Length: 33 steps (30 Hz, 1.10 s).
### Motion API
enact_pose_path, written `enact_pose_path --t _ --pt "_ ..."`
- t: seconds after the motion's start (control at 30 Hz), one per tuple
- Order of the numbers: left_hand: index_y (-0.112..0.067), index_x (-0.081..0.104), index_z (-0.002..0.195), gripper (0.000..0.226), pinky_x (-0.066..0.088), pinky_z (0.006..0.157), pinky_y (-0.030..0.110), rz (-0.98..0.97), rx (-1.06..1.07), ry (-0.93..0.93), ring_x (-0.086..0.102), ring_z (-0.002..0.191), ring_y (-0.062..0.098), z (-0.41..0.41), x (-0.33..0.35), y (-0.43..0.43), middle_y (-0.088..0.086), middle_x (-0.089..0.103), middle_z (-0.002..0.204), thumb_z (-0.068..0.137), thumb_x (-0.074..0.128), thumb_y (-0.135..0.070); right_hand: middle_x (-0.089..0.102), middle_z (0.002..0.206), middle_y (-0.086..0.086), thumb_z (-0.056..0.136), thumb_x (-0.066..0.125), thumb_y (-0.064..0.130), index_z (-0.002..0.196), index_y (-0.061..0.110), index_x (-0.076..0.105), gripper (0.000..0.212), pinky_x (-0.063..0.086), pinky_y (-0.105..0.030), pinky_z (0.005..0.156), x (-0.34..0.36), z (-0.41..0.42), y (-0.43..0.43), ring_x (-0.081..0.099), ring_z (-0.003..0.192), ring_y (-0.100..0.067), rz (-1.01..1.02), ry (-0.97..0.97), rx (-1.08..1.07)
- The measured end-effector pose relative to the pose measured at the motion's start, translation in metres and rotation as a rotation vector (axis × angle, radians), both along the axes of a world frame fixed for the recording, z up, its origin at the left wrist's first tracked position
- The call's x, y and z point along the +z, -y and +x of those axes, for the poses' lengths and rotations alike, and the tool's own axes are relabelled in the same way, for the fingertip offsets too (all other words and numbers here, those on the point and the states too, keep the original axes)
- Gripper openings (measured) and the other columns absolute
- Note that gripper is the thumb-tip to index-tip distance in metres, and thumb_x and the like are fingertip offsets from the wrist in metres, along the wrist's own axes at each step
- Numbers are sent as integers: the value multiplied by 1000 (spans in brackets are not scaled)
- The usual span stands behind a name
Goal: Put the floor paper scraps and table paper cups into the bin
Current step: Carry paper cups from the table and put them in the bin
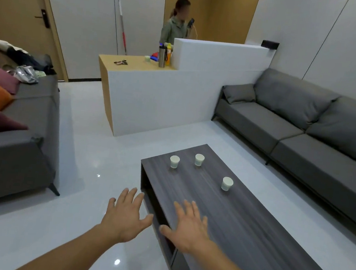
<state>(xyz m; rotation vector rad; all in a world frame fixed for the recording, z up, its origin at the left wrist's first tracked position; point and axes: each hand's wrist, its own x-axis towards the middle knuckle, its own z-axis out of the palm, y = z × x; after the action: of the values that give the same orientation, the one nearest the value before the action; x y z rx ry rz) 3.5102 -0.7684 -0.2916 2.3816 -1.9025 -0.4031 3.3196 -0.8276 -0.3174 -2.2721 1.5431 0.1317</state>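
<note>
Three white paper cups stand upright on the dark wood coffee table (250, 233): one cup (174, 161) at the far left, a second cup (199, 159) beside it to the right, a third cup (227, 183) nearer and further right. My left hand (126, 213) is stretched out over the floor just left of the table's corner, fingers spread, holding nothing. My right hand (188, 224) hovers over the near part of the tabletop, fingers spread and empty, well short of the cups. No bin and no paper scraps are in view.
A grey sofa (295, 136) runs along the right of the table. Another grey sofa (14, 148) with coloured cushions stands on the left. A white counter (161, 101) with bottles and a cup on it lies ahead, a person standing behind it. Glossy pale floor (93, 158) lies between.
</note>
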Motion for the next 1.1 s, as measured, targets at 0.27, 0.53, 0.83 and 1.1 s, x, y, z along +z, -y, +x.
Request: enact_pose_path --t 0.27,0.53,0.83,1.1 --pt "-24 11 152 82 10 117 48 -10 -160 -17 -2 148 21 59 0 166 0 6 161 86 31 -68 -9 164 2 86 41 73 156 32 1 91 3 -58 118 -3 38 131 -17 149 -21 27 -7 -193" --pt "-24 11 152 83 11 117 48 90 -280 -28 0 148 21 60 -28 290 0 5 161 85 33 -68 -9 164 1 86 43 71 156 31 1 92 6 -59 116 -38 38 230 -16 149 -22 141 -39 -315" --pt "-23 16 150 78 18 117 44 174 -429 -39 9 146 20 10 -71 473 1 14 159 87 39 -62 -2 164 1 87 50 65 156 27 7 89 14 -59 116 -93 3 397 -10 150 -22 208 -4 -426" --pt "-20 18 150 79 21 116 44 252 -554 -97 14 145 21 -46 -161 600 3 17 158 86 43 -59 -3 163 0 89 50 62 155 31 3 87 18 -60 115 -195 -68 510 -10 149 -28 262 -90 -647"
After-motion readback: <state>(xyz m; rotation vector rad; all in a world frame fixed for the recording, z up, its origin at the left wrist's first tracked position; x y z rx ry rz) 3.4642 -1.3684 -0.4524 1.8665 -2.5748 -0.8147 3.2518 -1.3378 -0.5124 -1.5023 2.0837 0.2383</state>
